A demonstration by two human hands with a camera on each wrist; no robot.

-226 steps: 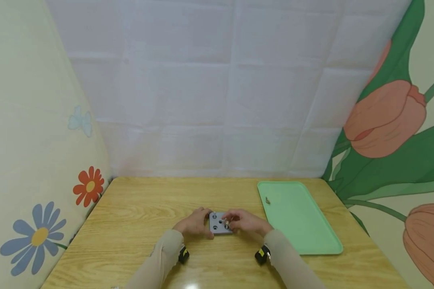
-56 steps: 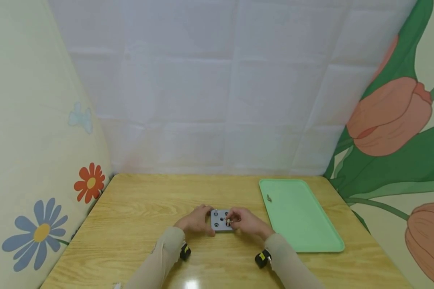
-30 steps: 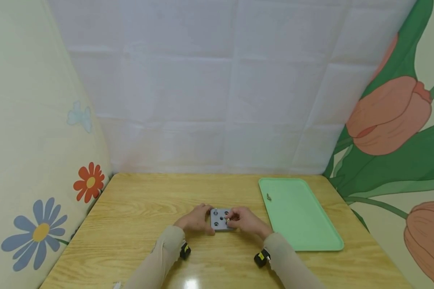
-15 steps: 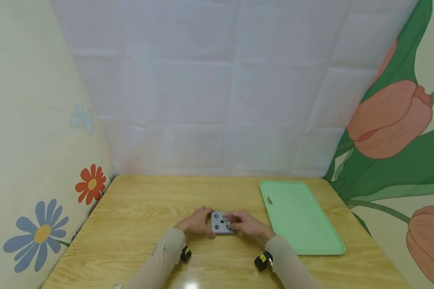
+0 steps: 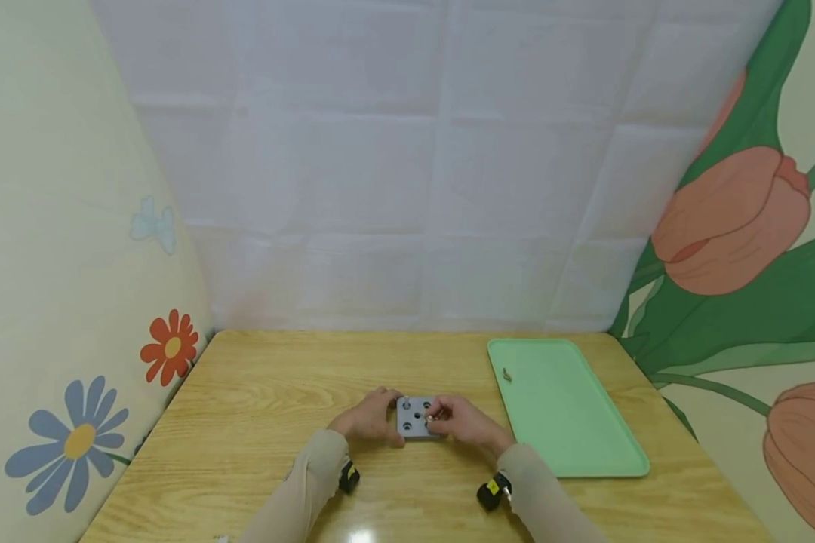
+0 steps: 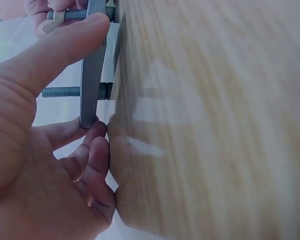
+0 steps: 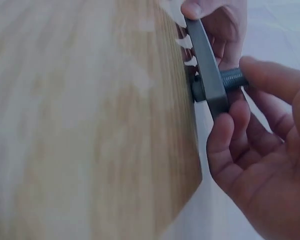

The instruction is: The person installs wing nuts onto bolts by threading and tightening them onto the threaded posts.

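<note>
1. Cream cloth (image 5: 54, 226) hangs at the far left, printed with a blue flower (image 5: 78, 440) and, further right, a smaller red flower (image 5: 171, 348).
2. Wood-grained table (image 5: 278, 369) spans the lower middle, before a creased white sheet (image 5: 380, 151); a small pale object (image 5: 222, 538) at the bottom edge is too cut off to make out.
3. Beige left sleeve (image 5: 297, 486) leads to the left hand (image 5: 368, 419). Its thumb and fingers hold the left end of the grey plate (image 5: 417, 433), thumb at the near edge, fingertips at the far one, spread about as wide as the plate.
4. Near the table's middle, the plate lies level, raised off the wood by bolt heads. One bolt (image 5: 407, 403) stands upright at its far left corner; a second bolt (image 6: 76, 14), near right, carries a wing nut (image 6: 54, 21).
5. Right hand (image 5: 469, 424) pinches that wing nut, thumb and fingertips drawn close together.
6. Green tray (image 5: 570, 415) lies beyond the right hand, a small brassy piece (image 5: 506, 375) near its left rim.
7. Pink tulip (image 5: 730, 226) and green leaves fill the far right cloth.
</note>
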